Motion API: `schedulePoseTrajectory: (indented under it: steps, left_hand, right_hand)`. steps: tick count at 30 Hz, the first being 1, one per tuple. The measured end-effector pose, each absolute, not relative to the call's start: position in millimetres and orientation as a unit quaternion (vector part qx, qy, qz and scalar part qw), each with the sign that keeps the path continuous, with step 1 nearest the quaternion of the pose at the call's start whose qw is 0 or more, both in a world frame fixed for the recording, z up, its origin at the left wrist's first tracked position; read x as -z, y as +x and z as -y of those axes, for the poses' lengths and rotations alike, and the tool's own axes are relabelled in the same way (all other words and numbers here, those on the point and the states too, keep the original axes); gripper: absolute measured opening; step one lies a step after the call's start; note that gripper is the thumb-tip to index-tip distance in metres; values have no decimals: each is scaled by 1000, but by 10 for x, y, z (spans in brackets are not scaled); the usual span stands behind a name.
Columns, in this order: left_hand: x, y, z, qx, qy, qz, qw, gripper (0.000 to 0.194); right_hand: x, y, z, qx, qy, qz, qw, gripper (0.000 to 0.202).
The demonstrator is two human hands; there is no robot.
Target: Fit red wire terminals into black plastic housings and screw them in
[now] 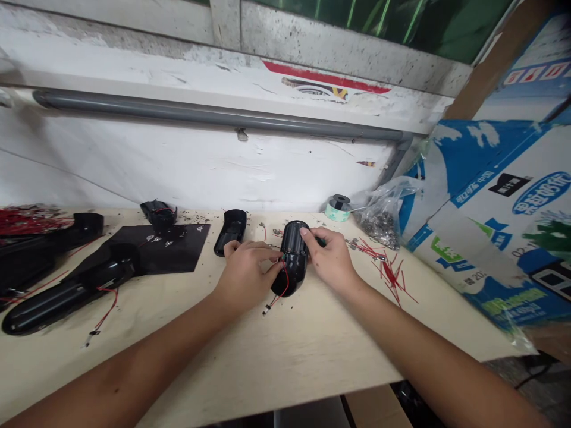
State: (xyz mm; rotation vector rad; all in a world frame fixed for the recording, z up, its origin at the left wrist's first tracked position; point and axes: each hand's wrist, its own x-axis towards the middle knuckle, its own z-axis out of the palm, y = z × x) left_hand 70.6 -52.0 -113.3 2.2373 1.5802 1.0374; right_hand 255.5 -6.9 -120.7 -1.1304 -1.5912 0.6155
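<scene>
My right hand (331,254) grips a glossy black plastic housing (294,273) from its right side, thumb on top and fingers behind it. The housing has a ribbed upper part and a rounded lower end. At its left edge my left hand (250,268) is closed in a pinch; a small greenish bit shows at the fingertips, too small to name. From there a thin red wire (286,280) loops down over the housing to a small white-and-black end piece (266,310) at the tabletop. Another black curved shell (231,230) lies just beyond my left hand.
Loose red wires (392,274) lie right of my right hand. Behind them stand a green-white spool (338,208) and a clear bag of small metal parts (379,223). Leftward are a black sheet (178,252), a long black housing (66,294) and a red wire heap (31,221). A carton (495,208) borders the right.
</scene>
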Motion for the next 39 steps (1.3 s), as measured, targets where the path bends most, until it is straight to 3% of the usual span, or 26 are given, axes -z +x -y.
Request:
schedulePoseTrajectory:
  steps: [11, 17, 23, 26, 35, 39]
  left_hand:
    - [1132, 683, 500, -308, 806, -496, 99, 29]
    - [1165, 674, 393, -413, 652, -531, 350, 17]
    - [1173, 635, 367, -443, 553, -445, 547, 43]
    - [1118, 640, 421, -398, 553, -342, 648, 41]
    - [1122, 692, 459, -385, 540, -317, 678, 36]
    - [1156, 691, 447, -408, 512, -333, 679, 38]
  right_hand:
    - [1252, 2564, 41, -295, -476, 650, 514, 51]
    - [1217, 2557, 46, -320, -459, 641, 525, 50]
    - [1193, 2568, 44, -397, -406, 623, 539, 50]
    - [1208, 2590, 21, -424, -366, 621, 548, 49]
    - [1211, 2576, 10, -495, -368, 599, 511, 48]
    - [1210, 2571, 35, -552, -361, 586, 470, 32]
